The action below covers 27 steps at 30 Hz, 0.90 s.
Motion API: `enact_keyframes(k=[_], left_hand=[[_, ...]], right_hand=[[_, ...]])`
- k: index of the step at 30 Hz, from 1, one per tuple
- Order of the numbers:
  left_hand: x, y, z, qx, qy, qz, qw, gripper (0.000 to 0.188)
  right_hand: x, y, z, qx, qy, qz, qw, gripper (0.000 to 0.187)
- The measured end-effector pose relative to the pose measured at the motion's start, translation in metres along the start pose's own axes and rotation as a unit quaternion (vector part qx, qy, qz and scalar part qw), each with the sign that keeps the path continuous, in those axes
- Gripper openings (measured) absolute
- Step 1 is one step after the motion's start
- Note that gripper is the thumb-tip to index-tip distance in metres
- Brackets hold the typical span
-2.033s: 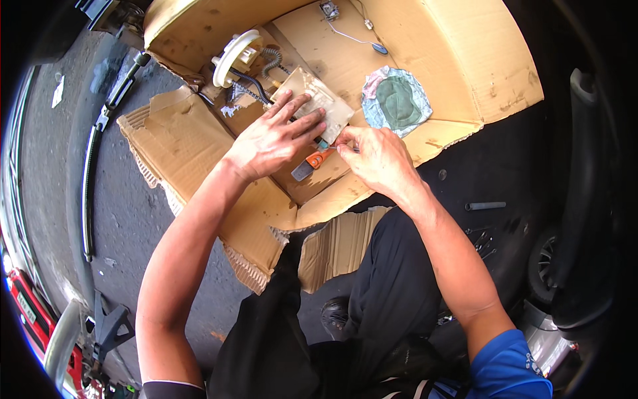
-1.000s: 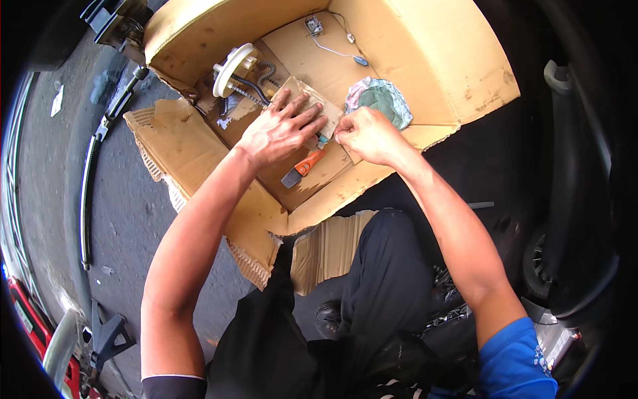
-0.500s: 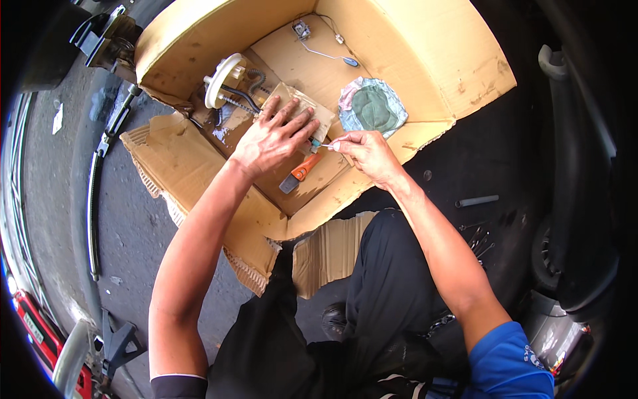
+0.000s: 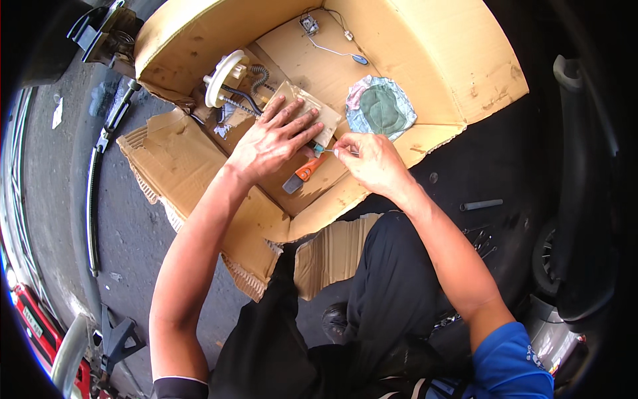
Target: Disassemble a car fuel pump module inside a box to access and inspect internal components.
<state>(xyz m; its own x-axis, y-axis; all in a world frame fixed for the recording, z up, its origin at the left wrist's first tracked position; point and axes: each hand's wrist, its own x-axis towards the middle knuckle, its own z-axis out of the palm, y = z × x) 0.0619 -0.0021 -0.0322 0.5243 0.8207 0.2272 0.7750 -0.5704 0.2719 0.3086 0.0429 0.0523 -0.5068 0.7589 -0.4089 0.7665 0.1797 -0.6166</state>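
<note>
A fuel pump module lies in the cardboard box, with a round white flange, dark corrugated hoses and a pale rectangular body. My left hand rests flat on that body with its fingers spread, covering part of it. Below its edge sits a small teal piece. My right hand is closed in a pinch on a thin metal rod, whose tip meets the teal piece; its other end is hidden in the hand. An orange-handled tool with a grey end lies just beneath.
A float sender with a wire arm and blue float lies at the box's far side. Right of the module is a bunched green-and-blue cloth. A grey tube and several wrenches lie on the dark floor.
My right hand has turned slightly and shifted a little right, keeping its pinch on the rod. My left hand stays on the module. The whole view has shifted slightly.
</note>
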Motion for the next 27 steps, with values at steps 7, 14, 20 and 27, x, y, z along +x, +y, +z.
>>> enact_keyframes(k=[7, 14, 20, 27], left_hand=[[-0.005, 0.000, 0.001, 0.007, -0.022, 0.001, 1.000, 0.056], [-0.007, 0.002, 0.001, -0.015, -0.018, -0.010, 1.000, 0.057], [-0.007, 0.004, -0.004, 0.002, -0.013, -0.004, 1.000, 0.055], [-0.009, 0.005, -0.001, -0.022, -0.006, -0.002, 1.000, 0.058]], right_hand=[[-0.003, -0.008, -0.004, -0.089, 0.029, -0.078, 0.993, 0.024], [-0.001, -0.019, -0.007, -0.115, -0.010, -0.066, 0.991, 0.023], [0.006, -0.020, -0.008, -0.167, -0.002, -0.115, 0.979, 0.019], [0.016, -0.017, -0.010, -0.208, 0.032, -0.181, 0.961, 0.019]])
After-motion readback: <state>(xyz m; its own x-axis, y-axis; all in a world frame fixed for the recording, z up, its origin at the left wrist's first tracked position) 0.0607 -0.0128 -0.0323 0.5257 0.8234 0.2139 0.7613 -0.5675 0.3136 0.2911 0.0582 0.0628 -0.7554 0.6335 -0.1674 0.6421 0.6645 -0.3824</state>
